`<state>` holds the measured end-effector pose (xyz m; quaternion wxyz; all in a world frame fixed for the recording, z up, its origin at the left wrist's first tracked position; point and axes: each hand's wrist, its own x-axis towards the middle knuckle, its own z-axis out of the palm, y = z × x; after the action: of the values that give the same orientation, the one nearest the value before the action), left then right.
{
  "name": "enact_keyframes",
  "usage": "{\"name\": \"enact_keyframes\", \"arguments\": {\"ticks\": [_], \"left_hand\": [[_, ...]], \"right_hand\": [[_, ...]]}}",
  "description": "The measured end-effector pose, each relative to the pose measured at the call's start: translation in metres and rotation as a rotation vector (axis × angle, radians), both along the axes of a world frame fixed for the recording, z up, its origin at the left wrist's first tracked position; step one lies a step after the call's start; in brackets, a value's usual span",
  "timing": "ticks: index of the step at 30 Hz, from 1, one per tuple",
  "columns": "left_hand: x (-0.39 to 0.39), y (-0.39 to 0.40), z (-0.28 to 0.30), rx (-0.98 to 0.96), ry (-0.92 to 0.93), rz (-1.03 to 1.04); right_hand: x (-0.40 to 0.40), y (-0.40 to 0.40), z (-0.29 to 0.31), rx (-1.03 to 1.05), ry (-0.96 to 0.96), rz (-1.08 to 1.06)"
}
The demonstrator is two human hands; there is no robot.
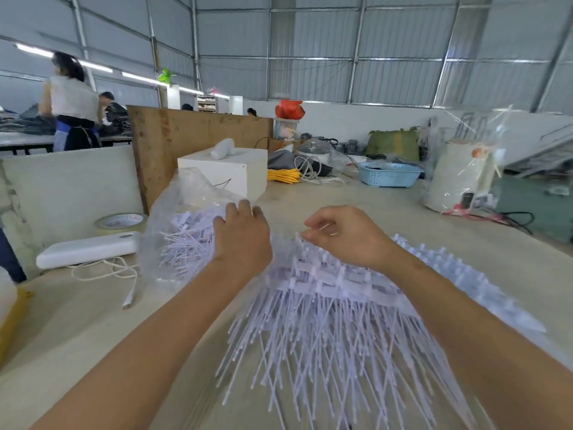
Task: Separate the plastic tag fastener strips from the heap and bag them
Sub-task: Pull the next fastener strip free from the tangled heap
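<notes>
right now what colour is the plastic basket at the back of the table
Light blue basket, with small cut-out holes in its side; the head view shows it.

Two bare forearms [173,321], no sleeves (nothing worn), bare fingers [245,209]

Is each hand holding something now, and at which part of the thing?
The right hand pinches the top edge of the fastener strips at the far side of the heap. The left hand rests on the strips in the clear bag; whether it grips them cannot be told.

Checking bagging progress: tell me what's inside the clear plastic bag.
White tag fastener strips lie inside the clear plastic bag. The left hand covers the bag's opening, hiding anything beneath it.
</notes>
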<state>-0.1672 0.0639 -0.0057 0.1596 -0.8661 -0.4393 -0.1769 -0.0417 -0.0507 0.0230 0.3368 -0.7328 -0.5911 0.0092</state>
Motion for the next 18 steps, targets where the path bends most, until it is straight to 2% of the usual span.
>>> {"name": "enact_keyframes", "arguments": {"ticks": [1,3,6,10,14,18], "left_hand": [[0.005,-0.011,0.001,0.009,-0.065,-0.146],[0.014,-0.031,0.002,-0.137,-0.159,-0.483],[0.026,-0.055,0.0,-0.387,-0.084,-0.793],[0.041,-0.066,-0.005,-0.429,0.104,-0.814],[0.053,-0.07,-0.004,-0.382,0.161,-0.835],[0.063,-0.072,-0.002,-0.364,0.267,-0.792]], "right_hand": [[0.01,-0.016,0.002,0.025,0.02,-0.03],[0.031,-0.048,-0.001,0.057,0.049,-0.104],[0.058,-0.088,-0.016,0.043,0.106,-0.21],[0.083,-0.125,-0.037,0.043,0.125,-0.308],[0.092,-0.138,-0.051,0.144,0.198,-0.31],[0.093,-0.135,-0.059,0.109,0.131,-0.276]]}}
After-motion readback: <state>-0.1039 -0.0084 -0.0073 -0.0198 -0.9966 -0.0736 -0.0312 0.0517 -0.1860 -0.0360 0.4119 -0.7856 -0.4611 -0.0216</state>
